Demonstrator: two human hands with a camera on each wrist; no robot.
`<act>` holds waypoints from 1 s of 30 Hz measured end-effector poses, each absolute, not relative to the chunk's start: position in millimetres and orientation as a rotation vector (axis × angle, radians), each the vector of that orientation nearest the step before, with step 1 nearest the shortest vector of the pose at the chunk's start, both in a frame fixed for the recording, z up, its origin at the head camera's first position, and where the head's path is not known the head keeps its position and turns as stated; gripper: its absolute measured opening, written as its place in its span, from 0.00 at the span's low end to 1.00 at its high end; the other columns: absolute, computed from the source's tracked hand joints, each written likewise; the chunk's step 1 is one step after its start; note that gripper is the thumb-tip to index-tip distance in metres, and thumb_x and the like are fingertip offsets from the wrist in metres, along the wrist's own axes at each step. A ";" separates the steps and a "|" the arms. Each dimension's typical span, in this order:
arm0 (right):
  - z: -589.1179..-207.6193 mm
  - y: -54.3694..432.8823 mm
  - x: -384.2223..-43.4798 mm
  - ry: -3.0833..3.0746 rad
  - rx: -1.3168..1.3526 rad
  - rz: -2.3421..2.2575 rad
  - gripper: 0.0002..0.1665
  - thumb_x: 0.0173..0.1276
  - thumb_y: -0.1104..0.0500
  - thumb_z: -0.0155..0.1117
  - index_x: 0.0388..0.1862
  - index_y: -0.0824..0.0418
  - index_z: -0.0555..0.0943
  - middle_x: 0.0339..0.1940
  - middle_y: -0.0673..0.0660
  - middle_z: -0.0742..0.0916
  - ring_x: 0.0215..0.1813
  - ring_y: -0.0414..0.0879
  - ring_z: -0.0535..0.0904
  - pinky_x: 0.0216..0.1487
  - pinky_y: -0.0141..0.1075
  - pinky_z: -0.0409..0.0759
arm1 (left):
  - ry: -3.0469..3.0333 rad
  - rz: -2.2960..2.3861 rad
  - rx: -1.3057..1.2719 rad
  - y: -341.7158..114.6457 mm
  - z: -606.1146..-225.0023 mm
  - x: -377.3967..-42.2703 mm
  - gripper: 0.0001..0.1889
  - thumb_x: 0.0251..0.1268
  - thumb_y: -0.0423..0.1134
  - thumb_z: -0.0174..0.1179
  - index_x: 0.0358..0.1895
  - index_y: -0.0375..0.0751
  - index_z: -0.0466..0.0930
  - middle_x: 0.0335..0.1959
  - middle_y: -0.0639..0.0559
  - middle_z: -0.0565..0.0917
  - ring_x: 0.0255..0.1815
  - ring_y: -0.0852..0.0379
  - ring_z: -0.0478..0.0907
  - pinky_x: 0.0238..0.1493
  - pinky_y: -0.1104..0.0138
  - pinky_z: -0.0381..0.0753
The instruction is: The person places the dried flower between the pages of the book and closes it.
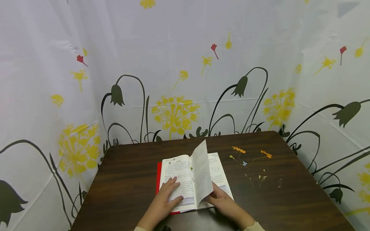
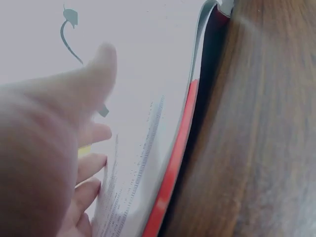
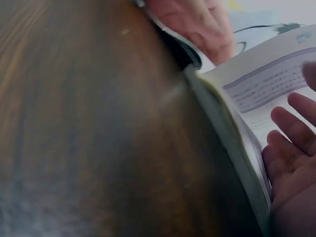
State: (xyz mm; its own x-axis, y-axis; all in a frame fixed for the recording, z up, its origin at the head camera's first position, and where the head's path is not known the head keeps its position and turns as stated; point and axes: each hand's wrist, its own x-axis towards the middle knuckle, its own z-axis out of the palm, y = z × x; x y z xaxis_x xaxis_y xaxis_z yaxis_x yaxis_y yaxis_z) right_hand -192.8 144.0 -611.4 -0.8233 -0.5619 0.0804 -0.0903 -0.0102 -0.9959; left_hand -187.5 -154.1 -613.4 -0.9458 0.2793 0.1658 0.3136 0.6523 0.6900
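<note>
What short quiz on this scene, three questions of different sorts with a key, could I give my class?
1. True or false: the left hand is over the left page of the open book.
2. The orange flowers lie on the table: A) left of the book; B) right of the book; C) under the book.
3. Fill in: the cover showing along the book's left edge is ____.

Key: 1. True; 2. B; 3. red.

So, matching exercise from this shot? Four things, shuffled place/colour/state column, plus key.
1. left hand
2. raised page
3. cover
4. loose flowers

A. red, showing along the edge
B. on the table, right of the book
C. resting on the left page
D. standing up near the middle fold

Pairs: 1-C, 2-D, 3-A, 4-B
</note>
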 end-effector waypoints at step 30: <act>-612.9 133.5 -178.2 2.689 -1.355 -1.005 0.30 0.81 0.48 0.68 0.79 0.36 0.78 0.83 0.56 0.76 0.77 0.55 0.77 0.74 0.53 0.79 | -2.396 -0.972 -0.784 -157.3 -584.0 -178.6 0.35 0.69 0.38 0.74 0.79 0.56 0.75 0.75 0.56 0.82 0.77 0.50 0.79 0.85 0.73 0.61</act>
State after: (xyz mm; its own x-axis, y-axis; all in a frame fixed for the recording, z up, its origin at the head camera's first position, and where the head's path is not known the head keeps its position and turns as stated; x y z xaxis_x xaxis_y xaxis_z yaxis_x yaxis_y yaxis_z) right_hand -178.2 133.5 -612.9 -0.6351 -0.7127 0.2980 -0.7333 0.4350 -0.5225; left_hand -178.6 -157.3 -584.0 -0.7444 0.3367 0.5766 0.6434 0.5929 0.4843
